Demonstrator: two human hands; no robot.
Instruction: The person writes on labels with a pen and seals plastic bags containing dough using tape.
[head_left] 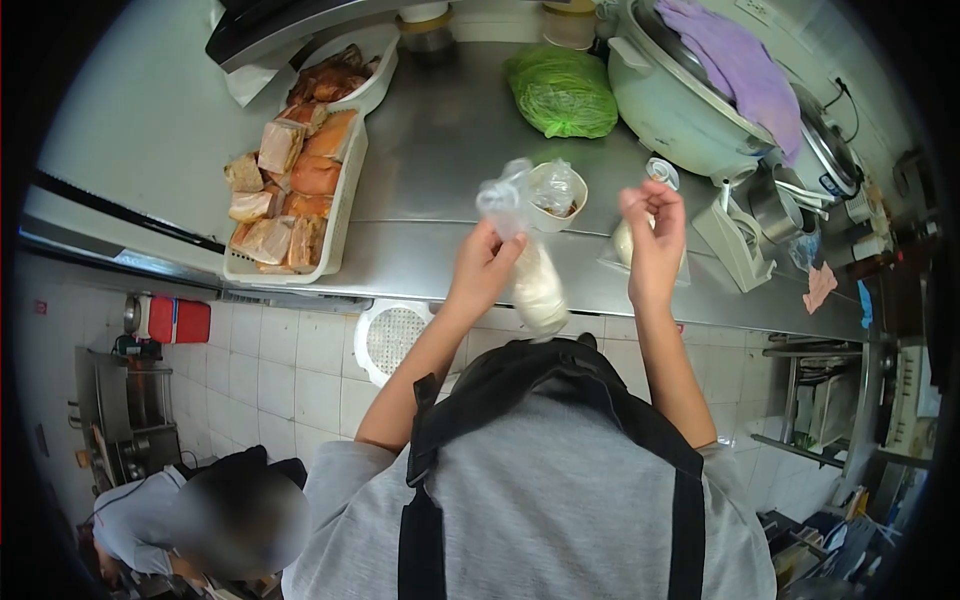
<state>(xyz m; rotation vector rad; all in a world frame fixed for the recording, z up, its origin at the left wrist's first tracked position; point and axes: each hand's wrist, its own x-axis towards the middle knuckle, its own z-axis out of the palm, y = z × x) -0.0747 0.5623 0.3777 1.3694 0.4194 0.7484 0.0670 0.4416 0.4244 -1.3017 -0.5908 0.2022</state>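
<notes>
My left hand (487,262) is closed around the gathered neck of a clear plastic bag (540,290). Its pale, whitish filling hangs down past the counter's front edge, and the loose bag top sticks up above my fingers. My right hand (657,232) is raised over the counter with fingers curled in toward the thumb; whatever they pinch, if anything, is too small to make out. Behind it lies a second clear bag (622,243) with pale contents, partly hidden by that hand. Between my hands stands a small round tub (560,218) with crumpled clear plastic in it.
A white basket (345,200) of roasted meat pieces stands left. Toward the back are a green plastic bundle (563,90) and a large cooker (665,95) under a purple cloth (715,50). A tape dispenser (735,240) sits right. Another person (190,510) is lower left, beside a white stool (392,340).
</notes>
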